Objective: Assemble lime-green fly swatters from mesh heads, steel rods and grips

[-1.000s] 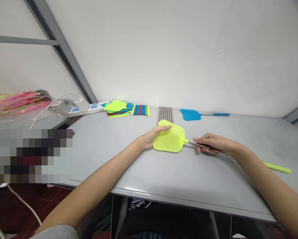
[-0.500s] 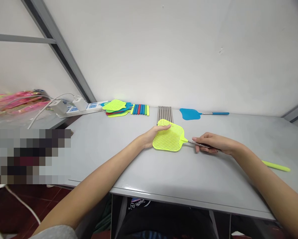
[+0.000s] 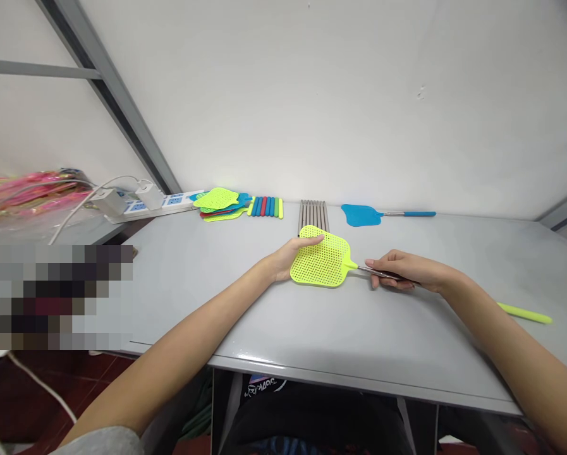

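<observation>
A yellow-green fly swatter head (image 3: 322, 259) with a fine mesh is held just above the table by both hands. My left hand (image 3: 287, 258) grips its left side, thumb on top and the other fingers hidden beneath. The neck of the head meets a thin metal rod (image 3: 365, 269), and my right hand (image 3: 397, 270) is closed around that rod, with part of it covered by the fingers. Right of my right forearm lies a yellow-green handle grip (image 3: 526, 313), partly hidden by the arm. Behind the mesh, several metal rods (image 3: 313, 215) lie side by side.
Along the wall are a stack of coloured swatter heads (image 3: 220, 199), a row of coloured grips (image 3: 266, 207) and a blue fly swatter (image 3: 361, 215). A white power strip (image 3: 169, 202) with chargers and cables stands at the left, near plastic-wrapped pink items (image 3: 36, 193). The grey table's (image 3: 340, 341) front edge faces me.
Both hands keep the same hold on the swatter head and rod. The view has shifted very slightly; nothing else visibly differs.
</observation>
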Demonstrator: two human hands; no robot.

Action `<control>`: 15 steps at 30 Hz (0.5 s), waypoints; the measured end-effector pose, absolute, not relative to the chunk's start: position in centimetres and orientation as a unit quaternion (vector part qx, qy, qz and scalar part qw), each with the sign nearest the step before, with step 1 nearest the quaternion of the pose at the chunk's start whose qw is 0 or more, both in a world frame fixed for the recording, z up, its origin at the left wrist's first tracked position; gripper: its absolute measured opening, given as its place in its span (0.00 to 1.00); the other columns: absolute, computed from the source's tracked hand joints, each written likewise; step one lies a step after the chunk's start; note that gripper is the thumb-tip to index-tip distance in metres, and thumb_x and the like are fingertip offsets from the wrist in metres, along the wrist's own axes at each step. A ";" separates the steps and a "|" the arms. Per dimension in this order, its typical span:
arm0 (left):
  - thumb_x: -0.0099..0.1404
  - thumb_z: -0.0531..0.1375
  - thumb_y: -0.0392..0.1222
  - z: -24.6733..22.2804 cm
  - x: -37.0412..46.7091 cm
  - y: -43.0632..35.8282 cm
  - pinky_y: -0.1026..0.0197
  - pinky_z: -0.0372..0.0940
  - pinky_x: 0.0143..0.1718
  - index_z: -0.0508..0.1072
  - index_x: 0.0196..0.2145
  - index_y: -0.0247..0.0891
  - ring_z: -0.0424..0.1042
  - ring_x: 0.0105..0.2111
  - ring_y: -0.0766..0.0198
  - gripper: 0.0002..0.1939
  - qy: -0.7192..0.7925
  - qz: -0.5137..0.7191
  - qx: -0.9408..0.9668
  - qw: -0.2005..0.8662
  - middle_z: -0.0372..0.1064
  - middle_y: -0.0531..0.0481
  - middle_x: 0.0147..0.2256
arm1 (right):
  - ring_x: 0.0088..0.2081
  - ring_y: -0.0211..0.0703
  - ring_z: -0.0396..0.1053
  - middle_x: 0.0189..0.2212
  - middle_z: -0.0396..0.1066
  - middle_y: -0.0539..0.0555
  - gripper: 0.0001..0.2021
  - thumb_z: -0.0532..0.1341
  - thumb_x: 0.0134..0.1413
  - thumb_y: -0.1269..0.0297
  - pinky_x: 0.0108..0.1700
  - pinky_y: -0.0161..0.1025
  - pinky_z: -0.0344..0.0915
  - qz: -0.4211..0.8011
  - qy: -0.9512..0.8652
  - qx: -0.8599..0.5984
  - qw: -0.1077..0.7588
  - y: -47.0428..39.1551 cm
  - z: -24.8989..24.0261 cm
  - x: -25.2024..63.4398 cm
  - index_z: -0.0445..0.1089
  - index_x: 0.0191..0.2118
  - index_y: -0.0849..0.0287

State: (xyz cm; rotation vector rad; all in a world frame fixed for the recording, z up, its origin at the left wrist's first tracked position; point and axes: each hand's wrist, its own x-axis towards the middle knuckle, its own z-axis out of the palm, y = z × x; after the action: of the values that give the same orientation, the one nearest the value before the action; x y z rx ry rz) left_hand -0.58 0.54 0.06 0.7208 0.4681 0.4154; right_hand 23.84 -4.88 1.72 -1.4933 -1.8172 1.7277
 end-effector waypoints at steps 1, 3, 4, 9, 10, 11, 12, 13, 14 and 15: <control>0.59 0.54 0.43 0.1 -0.6 0.5 0.55 0.56 0.47 0.67 0.43 0.29 0.69 0.40 0.57 0.17 0.223 0.200 0.346 0.889 0.71 0.40 0.37 | 0.14 0.28 0.42 0.13 0.49 0.44 0.24 0.51 0.51 0.47 0.17 0.32 0.43 0.588 -0.620 -0.508 0.111 -4.9 1.7 23.9 0.71 0.25 0.65; 0.59 0.54 0.43 0.1 -0.5 0.5 0.55 0.57 0.47 0.67 0.43 0.29 0.69 0.39 0.57 0.17 0.220 0.201 0.347 0.889 0.71 0.40 0.37 | 0.14 0.28 0.42 0.13 0.50 0.44 0.24 0.51 0.51 0.47 0.17 0.33 0.43 0.586 -0.620 -0.509 0.110 -4.9 1.7 23.9 0.71 0.26 0.65; 0.59 0.54 0.43 0.1 -0.5 0.5 0.55 0.56 0.47 0.67 0.43 0.29 0.69 0.40 0.57 0.17 0.220 0.201 0.348 0.889 0.71 0.40 0.37 | 0.14 0.28 0.42 0.12 0.49 0.44 0.24 0.51 0.51 0.47 0.18 0.33 0.43 0.585 -0.621 -0.510 0.109 -4.8 1.7 23.9 0.71 0.25 0.65; 0.59 0.54 0.43 0.1 -0.5 0.5 0.55 0.56 0.48 0.66 0.44 0.29 0.69 0.41 0.57 0.18 0.221 0.198 0.353 0.888 0.70 0.40 0.38 | 0.13 0.28 0.42 0.12 0.49 0.44 0.25 0.51 0.50 0.46 0.18 0.33 0.44 0.579 -0.624 -0.515 0.106 -4.9 1.7 23.8 0.70 0.25 0.65; 0.59 0.54 0.43 0.1 -0.5 0.5 0.55 0.56 0.48 0.66 0.44 0.29 0.69 0.41 0.57 0.18 0.220 0.198 0.355 0.887 0.70 0.40 0.38 | 0.13 0.28 0.42 0.12 0.49 0.44 0.25 0.51 0.50 0.46 0.18 0.33 0.44 0.578 -0.624 -0.515 0.107 -4.9 1.7 23.8 0.70 0.25 0.65; 0.59 0.54 0.43 0.1 -0.5 0.5 0.54 0.56 0.48 0.66 0.44 0.30 0.69 0.40 0.57 0.18 0.221 0.197 0.358 0.885 0.70 0.40 0.38 | 0.13 0.28 0.42 0.12 0.50 0.44 0.25 0.51 0.50 0.46 0.18 0.33 0.43 0.579 -0.623 -0.515 0.106 -4.9 1.7 23.8 0.70 0.26 0.65; 0.59 0.54 0.42 0.0 -0.5 0.5 0.54 0.56 0.48 0.66 0.44 0.30 0.69 0.40 0.57 0.17 0.224 0.195 0.364 0.883 0.70 0.40 0.38 | 0.13 0.28 0.42 0.12 0.50 0.44 0.25 0.51 0.50 0.46 0.17 0.32 0.43 0.581 -0.622 -0.514 0.105 -4.9 1.8 23.8 0.70 0.26 0.65; 0.59 0.54 0.41 0.0 -0.5 0.5 0.55 0.56 0.48 0.66 0.44 0.30 0.69 0.41 0.57 0.17 0.227 0.191 0.371 0.880 0.70 0.40 0.38 | 0.14 0.28 0.42 0.13 0.50 0.44 0.25 0.51 0.50 0.46 0.17 0.32 0.42 0.583 -0.621 -0.513 0.103 -4.9 1.8 23.8 0.70 0.26 0.65; 0.59 0.54 0.40 -0.1 -0.5 0.5 0.55 0.56 0.48 0.66 0.44 0.30 0.68 0.41 0.57 0.16 0.230 0.186 0.379 0.877 0.70 0.40 0.39 | 0.14 0.28 0.42 0.13 0.50 0.44 0.24 0.51 0.50 0.46 0.17 0.32 0.42 0.585 -0.621 -0.512 0.102 -4.9 1.8 23.7 0.70 0.26 0.65; 0.58 0.55 0.39 -0.1 -0.5 0.5 0.55 0.56 0.48 0.67 0.44 0.30 0.68 0.41 0.57 0.16 0.234 0.181 0.388 0.873 0.69 0.40 0.39 | 0.14 0.28 0.42 0.13 0.50 0.44 0.24 0.51 0.50 0.46 0.16 0.32 0.42 0.586 -0.621 -0.511 0.101 -4.9 1.8 23.7 0.70 0.26 0.65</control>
State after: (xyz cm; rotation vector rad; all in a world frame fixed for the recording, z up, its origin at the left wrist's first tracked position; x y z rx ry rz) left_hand -0.51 0.46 -0.11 0.8097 0.4886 0.3783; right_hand 23.73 -4.91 1.83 -1.5088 -1.8329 1.7317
